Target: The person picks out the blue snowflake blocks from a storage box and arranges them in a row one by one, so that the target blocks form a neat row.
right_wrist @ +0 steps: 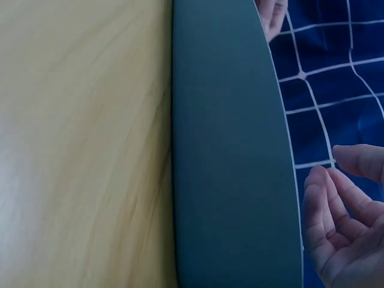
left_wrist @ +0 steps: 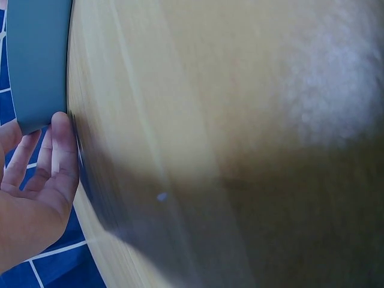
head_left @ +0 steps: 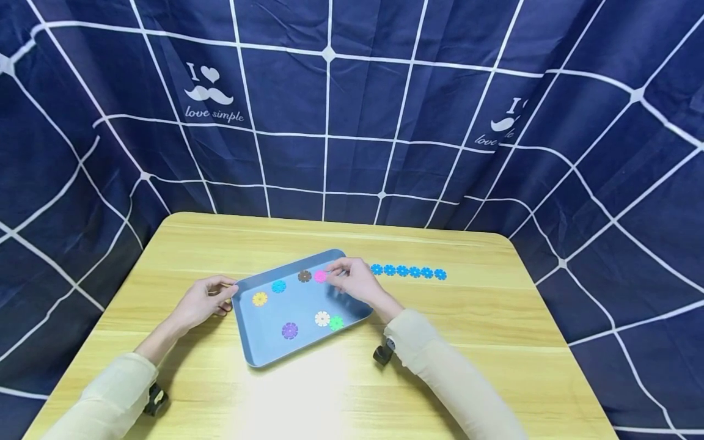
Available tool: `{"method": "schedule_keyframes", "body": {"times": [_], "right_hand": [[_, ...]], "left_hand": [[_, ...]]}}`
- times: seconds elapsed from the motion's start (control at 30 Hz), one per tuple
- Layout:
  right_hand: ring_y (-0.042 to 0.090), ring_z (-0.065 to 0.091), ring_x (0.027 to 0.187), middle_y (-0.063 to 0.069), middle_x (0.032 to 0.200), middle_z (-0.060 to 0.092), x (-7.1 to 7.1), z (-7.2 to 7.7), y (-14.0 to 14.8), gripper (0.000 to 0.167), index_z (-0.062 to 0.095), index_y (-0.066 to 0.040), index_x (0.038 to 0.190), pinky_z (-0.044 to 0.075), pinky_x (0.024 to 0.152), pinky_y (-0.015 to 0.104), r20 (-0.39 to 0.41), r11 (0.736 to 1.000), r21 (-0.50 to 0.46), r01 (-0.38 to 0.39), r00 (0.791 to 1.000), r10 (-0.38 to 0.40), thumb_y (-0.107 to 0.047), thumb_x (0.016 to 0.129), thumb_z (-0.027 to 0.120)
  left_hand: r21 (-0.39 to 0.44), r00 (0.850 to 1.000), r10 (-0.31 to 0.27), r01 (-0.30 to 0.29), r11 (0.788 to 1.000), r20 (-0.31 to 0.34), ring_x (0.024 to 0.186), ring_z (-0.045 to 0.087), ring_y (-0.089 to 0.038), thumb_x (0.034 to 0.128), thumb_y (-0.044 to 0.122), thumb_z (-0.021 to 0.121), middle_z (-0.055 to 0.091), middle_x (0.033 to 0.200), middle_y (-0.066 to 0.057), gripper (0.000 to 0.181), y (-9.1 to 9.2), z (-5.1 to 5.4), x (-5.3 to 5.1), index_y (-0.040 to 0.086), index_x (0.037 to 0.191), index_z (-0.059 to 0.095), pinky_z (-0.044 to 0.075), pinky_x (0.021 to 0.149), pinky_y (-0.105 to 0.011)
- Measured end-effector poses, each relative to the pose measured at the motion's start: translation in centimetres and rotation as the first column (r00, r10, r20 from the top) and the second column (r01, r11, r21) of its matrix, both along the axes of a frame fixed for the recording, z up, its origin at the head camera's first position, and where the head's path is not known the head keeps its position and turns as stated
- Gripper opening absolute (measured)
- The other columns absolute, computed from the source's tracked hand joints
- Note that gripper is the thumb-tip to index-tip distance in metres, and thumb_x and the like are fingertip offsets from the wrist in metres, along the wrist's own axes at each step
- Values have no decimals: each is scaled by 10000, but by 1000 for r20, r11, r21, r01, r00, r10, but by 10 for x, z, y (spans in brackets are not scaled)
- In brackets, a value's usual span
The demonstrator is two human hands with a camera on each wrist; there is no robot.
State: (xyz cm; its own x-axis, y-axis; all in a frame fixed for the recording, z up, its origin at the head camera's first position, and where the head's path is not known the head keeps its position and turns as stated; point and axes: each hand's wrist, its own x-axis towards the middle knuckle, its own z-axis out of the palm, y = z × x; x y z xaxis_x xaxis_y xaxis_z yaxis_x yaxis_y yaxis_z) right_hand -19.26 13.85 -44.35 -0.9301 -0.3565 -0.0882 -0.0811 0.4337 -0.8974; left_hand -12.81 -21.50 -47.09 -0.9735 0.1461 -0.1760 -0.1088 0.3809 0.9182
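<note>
A grey-blue tray (head_left: pixel 286 351) lies at a slant on the table, with several flower-shaped plastic discs in it. My left hand (head_left: pixel 206 300) grips its left corner, thumb at the rim; the left wrist view also shows those fingers (left_wrist: pixel 64 141) at the tray's end. Over the tray's far right part is my right hand (head_left: pixel 354 281), its fingertips beside a pink disc (head_left: pixel 319 277). In the right wrist view the right hand's thumb (right_wrist: pixel 360 161) stands slightly apart from the curved fingers, with no disc visible between them. Whether the fingertips touch the pink disc is unclear.
Also in the tray are brown (head_left: pixel 304 276), blue (head_left: pixel 278 286), yellow (head_left: pixel 260 299), purple (head_left: pixel 289 330), cream (head_left: pixel 322 318) and green (head_left: pixel 336 323) discs. A row of blue discs (head_left: pixel 415 272) runs right of the tray. A navy checked curtain (head_left: pixel 357 159) hangs behind the table.
</note>
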Motion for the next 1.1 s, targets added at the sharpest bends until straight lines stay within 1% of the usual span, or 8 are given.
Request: {"method": "schedule_keyframes", "body": {"times": [0.07, 0.17, 0.27, 0.47, 0.63, 0.8, 0.97, 1.1], "right_hand": [[418, 712, 759, 130, 956, 756, 1, -1, -6, 227, 762, -2, 1165, 639, 628, 403, -3, 1000, 8, -17, 1000, 17, -101, 961, 749], [392, 726, 744, 142, 981, 767, 1, -4, -15, 223, 764, -6, 1162, 644, 624, 401, -3, 999, 23, -38, 999, 38, -112, 966, 753], [333, 733, 719, 133, 965, 766, 2, -6, -23, 233, 761, 2, 1167, 640, 618, 367, -1, 997, 43, -57, 998, 57, -108, 961, 756], [206, 714, 671, 121, 905, 777, 0, -8, -40, 208, 774, 2, 1112, 621, 598, 302, 10, 995, 66, -75, 997, 74, -87, 925, 790], [111, 653, 635, 114, 928, 774, 1, -10, -53, 216, 775, -2, 1121, 596, 586, 252, 32, 991, 101, -88, 996, 85, -90, 925, 791], [100, 637, 637, 72, 930, 766, 0, -13, -64, 215, 774, -32, 1122, 583, 579, 246, 62, 986, 139, -93, 994, 85, -127, 930, 792], [92, 636, 627, 41, 881, 760, -3, -20, -74, 194, 781, -42, 1097, 567, 573, 230, 72, 983, 160, -93, 994, 82, -138, 930, 798], [93, 636, 615, 10, 837, 738, -5, -21, -79, 184, 786, -52, 1087, 564, 584, 227, 73, 980, 178, -86, 995, 74, -141, 926, 805]], "left_hand": [[-1, 1000, -1, 1, 1000, 0, 737, 680, -117, 1082, 183, 610, 703, 889, -57, 392, 0, -1, 0, -120, 1330, 605, 638, 675, -268], [0, 1000, -4, 4, 1000, 2, 741, 680, -122, 1084, 189, 608, 705, 900, -68, 395, -1, -2, -1, -114, 1338, 604, 638, 677, -271], [1, 1000, -6, 6, 1000, 5, 743, 682, -124, 1084, 193, 609, 708, 906, -77, 398, -1, -2, -1, -111, 1341, 603, 639, 678, -274], [-14, 1000, -9, 9, 1000, 4, 741, 686, -121, 1084, 195, 609, 712, 904, -81, 401, -1, 1, 0, -116, 1337, 602, 640, 677, -270], [-11, 1000, -10, 10, 1000, 4, 736, 683, -118, 1082, 187, 610, 713, 911, -86, 398, -1, 4, 0, -125, 1328, 601, 641, 674, -270], [-14, 1000, -12, 12, 1000, 5, 739, 682, -118, 1083, 184, 608, 715, 919, -95, 396, -1, 4, 1, -126, 1329, 600, 641, 673, -271], [-22, 1000, -12, 12, 1000, 7, 744, 682, -121, 1086, 189, 604, 712, 928, -100, 396, -1, 5, 1, -123, 1331, 600, 640, 674, -270], [-25, 1000, -13, 13, 1000, 8, 745, 683, -120, 1087, 188, 602, 713, 933, -101, 394, -1, 5, 1, -122, 1330, 601, 641, 676, -270]]}}
